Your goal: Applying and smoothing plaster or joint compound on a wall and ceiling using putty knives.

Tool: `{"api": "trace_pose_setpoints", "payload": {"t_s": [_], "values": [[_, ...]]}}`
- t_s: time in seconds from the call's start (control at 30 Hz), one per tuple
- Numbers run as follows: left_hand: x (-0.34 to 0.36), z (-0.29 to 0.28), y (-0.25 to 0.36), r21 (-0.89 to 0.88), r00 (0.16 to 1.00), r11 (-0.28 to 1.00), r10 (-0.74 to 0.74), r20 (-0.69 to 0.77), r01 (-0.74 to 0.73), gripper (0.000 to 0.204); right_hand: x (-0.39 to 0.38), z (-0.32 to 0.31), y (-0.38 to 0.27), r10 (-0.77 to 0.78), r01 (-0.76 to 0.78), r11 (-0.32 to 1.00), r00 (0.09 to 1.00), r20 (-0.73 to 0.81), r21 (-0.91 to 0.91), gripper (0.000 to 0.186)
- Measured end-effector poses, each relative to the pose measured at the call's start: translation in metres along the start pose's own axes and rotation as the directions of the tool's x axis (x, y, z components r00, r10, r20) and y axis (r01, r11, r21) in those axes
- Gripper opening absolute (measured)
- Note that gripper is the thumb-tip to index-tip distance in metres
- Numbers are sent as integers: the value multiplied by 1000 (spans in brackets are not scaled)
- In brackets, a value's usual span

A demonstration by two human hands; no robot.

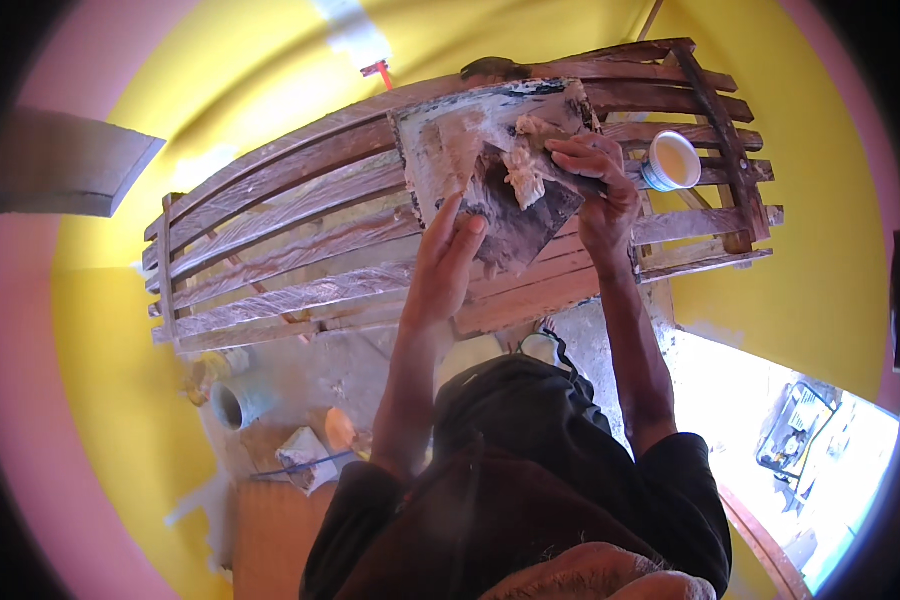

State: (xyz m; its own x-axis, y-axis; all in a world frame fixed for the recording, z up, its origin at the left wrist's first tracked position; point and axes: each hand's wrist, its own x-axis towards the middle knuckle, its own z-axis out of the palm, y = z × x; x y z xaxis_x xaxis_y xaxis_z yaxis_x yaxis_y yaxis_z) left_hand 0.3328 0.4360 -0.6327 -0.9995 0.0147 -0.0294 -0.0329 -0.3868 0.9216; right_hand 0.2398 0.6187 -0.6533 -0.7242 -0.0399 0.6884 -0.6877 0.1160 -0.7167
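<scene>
A person's left hand clamps the near left edge of a putty-smeared board, thumb on top, while the right hand, set apart from it, curls over the board's right side beside a pale lump of putty. The lump sits between the hands, nearer the right; whether those fingers also grip a blade is hard to tell. The board is held tilted above the middle of a slatted wooden worktop, its far edge reaching toward the worktop's far edge.

To the left, the slats run on to a crosspiece at the left end, leaving a long stretch for movement. Room is tighter to the right, where a white tub of pale paste stands near the right hand, between it and the right-end crosspiece. Below the near left corner, a bucket stands on the floor; beyond the far edge rises a yellow wall.
</scene>
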Motion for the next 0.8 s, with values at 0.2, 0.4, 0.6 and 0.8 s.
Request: {"api": "trace_pose_setpoints", "payload": {"t_s": [0.2,0.4,0.6,0.8], "values": [[-6,-27,-6,126,993,992,-1,-116,16,38,-10,8,21,320,-329,937,943,89,118,17],[-23,-66,13,34,995,999,37,-88,-34,32,18,-18,13,611,-640,763,760,222,92,23],[-19,-74,8,-89,994,995,41,-100,-50,28,18,3,53,676,-762,628,634,376,156,30],[-25,-84,5,-111,995,992,52,-85,-61,27,29,1,66,876,-894,248,371,307,374,27]]}}
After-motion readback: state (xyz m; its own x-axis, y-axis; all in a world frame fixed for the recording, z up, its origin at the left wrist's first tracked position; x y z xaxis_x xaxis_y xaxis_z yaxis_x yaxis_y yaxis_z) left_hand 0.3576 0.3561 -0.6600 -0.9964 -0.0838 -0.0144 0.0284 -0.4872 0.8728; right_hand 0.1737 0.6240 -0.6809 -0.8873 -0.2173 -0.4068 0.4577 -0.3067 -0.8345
